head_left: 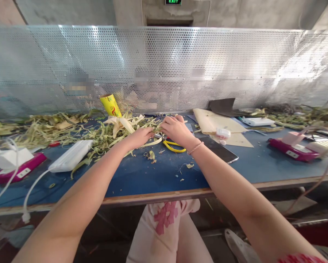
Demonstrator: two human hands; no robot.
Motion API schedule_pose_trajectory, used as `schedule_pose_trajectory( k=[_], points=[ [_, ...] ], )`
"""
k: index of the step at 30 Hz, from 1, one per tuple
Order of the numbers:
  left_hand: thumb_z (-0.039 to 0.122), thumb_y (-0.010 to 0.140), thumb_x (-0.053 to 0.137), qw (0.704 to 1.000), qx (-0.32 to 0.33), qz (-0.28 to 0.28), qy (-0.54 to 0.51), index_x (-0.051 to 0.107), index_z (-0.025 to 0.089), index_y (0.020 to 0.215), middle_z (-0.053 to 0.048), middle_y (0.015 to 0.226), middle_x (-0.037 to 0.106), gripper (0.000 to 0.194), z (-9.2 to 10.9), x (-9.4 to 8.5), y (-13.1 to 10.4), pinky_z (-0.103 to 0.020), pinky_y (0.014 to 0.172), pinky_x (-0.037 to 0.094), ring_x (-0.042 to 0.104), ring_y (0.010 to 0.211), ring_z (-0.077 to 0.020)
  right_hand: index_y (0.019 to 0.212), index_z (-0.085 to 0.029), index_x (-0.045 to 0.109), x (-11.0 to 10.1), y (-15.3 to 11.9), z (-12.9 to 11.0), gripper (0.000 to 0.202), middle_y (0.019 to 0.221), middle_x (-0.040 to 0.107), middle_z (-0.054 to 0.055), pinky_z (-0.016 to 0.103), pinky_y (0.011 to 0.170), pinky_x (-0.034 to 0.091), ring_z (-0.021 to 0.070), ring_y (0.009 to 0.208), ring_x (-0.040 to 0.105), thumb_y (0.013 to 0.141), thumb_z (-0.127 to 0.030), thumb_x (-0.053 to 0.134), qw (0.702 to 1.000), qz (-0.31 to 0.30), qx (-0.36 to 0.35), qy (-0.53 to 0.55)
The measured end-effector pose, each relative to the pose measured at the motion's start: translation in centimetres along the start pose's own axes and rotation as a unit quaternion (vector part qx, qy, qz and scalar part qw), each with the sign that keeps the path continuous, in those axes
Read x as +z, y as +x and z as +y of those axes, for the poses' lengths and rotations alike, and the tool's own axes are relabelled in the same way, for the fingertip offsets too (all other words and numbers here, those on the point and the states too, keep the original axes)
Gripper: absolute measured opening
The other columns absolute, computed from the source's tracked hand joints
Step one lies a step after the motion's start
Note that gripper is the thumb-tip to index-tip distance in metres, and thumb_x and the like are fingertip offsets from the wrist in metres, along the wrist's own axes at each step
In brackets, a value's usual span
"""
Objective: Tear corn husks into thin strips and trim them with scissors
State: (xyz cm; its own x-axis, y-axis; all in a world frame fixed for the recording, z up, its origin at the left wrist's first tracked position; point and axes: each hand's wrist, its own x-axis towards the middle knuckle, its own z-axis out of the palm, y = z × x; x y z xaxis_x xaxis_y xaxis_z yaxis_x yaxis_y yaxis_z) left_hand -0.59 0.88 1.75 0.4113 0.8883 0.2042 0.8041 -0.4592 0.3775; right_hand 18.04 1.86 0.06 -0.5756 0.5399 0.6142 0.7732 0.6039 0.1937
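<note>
My left hand (143,136) reaches over the table, its fingers pressed together at a thin green plant strip (157,130). Close by on the right, my right hand (175,128) curls its fingers over the other end of that strip; its fingertips are partly hidden. Below my hands lie yellow-handled pliers or cutters (174,147), their metal head between the hands and partly covered. A heap of pale green dried stems and leaves (109,135) spreads left of and behind my left hand. Small leaf scraps (152,156) lie in front of the pliers.
A yellow tube (110,105) leans behind the heap. Beside my right wrist lie a dark tablet (221,149), beige paper (213,122) and a small white case (223,133). White power bank (70,156) and magenta power strips (292,149) with cables flank the workspace. A perforated metal screen (164,65) stands behind.
</note>
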Motion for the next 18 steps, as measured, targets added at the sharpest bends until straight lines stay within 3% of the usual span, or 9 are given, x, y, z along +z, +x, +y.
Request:
schedule_pose_trajectory(
  k=[3, 5, 9, 11, 13, 16, 18],
  points=[
    [0.031, 0.083, 0.042, 0.995, -0.024, 0.066, -0.072, 0.049, 0.019, 0.070, 0.000, 0.063, 0.048, 0.019, -1.0, -0.1, 0.4, -0.026, 0.062, 0.035, 0.047, 0.064, -0.0155, 0.102, -0.023, 0.057, 0.0, -0.2, 0.0, 0.023, 0.106, 0.052, 0.010, 0.043, 0.092, 0.027, 0.0247, 0.102, 0.045, 0.088, -0.027, 0.039, 0.991, 0.100, 0.083, 0.035],
    [0.036, 0.085, 0.042, 0.974, -0.059, 0.109, -0.192, 0.045, 0.018, 0.067, 0.003, 0.056, 0.038, 0.025, -1.6, -0.3, 0.7, -0.023, 0.056, 0.032, 0.040, 0.054, -0.0115, 0.110, -0.024, 0.053, 0.0, -0.2, 0.1, 0.027, 0.112, 0.048, 0.012, 0.048, 0.093, 0.027, 0.0276, 0.106, 0.043, 0.087, -0.027, 0.038, 0.974, 0.162, 0.149, 0.056],
    [0.030, 0.089, 0.036, 0.856, -0.124, 0.154, -0.478, 0.039, 0.017, 0.063, 0.007, 0.051, 0.024, 0.029, -2.0, -0.7, 1.1, -0.019, 0.044, 0.025, 0.025, 0.042, -0.0052, 0.112, -0.020, 0.048, 0.8, -0.2, 1.2, 0.030, 0.112, 0.046, 0.015, 0.049, 0.088, 0.034, 0.0288, 0.106, 0.043, 0.084, -0.028, 0.040, 0.942, 0.204, 0.245, 0.103],
    [0.021, 0.088, 0.033, 0.801, -0.149, 0.184, -0.550, 0.038, 0.017, 0.062, 0.007, 0.050, 0.024, 0.027, -2.0, -0.9, 1.1, -0.017, 0.042, 0.023, 0.025, 0.040, -0.0041, 0.111, -0.019, 0.048, 1.7, -0.1, 2.0, 0.030, 0.111, 0.047, 0.016, 0.049, 0.086, 0.036, 0.0284, 0.105, 0.044, 0.083, -0.028, 0.042, 0.932, 0.187, 0.285, 0.125],
    [0.015, 0.086, 0.032, 0.767, -0.180, 0.213, -0.578, 0.038, 0.017, 0.061, 0.007, 0.049, 0.023, 0.026, -2.0, -1.1, 1.1, -0.016, 0.040, 0.022, 0.025, 0.038, -0.0039, 0.106, -0.019, 0.050, 2.7, -0.1, 2.6, 0.027, 0.110, 0.048, 0.015, 0.050, 0.084, 0.038, 0.0290, 0.104, 0.045, 0.082, -0.029, 0.044, 0.930, 0.136, 0.314, 0.135],
    [0.014, 0.084, 0.034, 0.758, -0.210, 0.231, -0.573, 0.039, 0.017, 0.061, 0.006, 0.050, 0.029, 0.024, -2.7, -0.9, 1.2, -0.017, 0.040, 0.023, 0.027, 0.038, -0.0034, 0.099, -0.021, 0.054, 3.9, -0.3, 2.6, 0.022, 0.109, 0.051, 0.013, 0.049, 0.082, 0.040, 0.0293, 0.105, 0.046, 0.080, -0.030, 0.047, 0.942, 0.034, 0.301, 0.145],
    [0.014, 0.083, 0.036, 0.778, -0.211, 0.241, -0.541, 0.041, 0.016, 0.062, 0.005, 0.053, 0.034, 0.021, -3.8, -0.7, 1.5, -0.018, 0.042, 0.025, 0.030, 0.039, -0.0032, 0.098, -0.022, 0.055, 4.4, -0.4, 1.8, 0.021, 0.109, 0.052, 0.011, 0.047, 0.082, 0.040, 0.0278, 0.105, 0.047, 0.081, -0.030, 0.046, 0.951, -0.025, 0.274, 0.142]
  ],
)
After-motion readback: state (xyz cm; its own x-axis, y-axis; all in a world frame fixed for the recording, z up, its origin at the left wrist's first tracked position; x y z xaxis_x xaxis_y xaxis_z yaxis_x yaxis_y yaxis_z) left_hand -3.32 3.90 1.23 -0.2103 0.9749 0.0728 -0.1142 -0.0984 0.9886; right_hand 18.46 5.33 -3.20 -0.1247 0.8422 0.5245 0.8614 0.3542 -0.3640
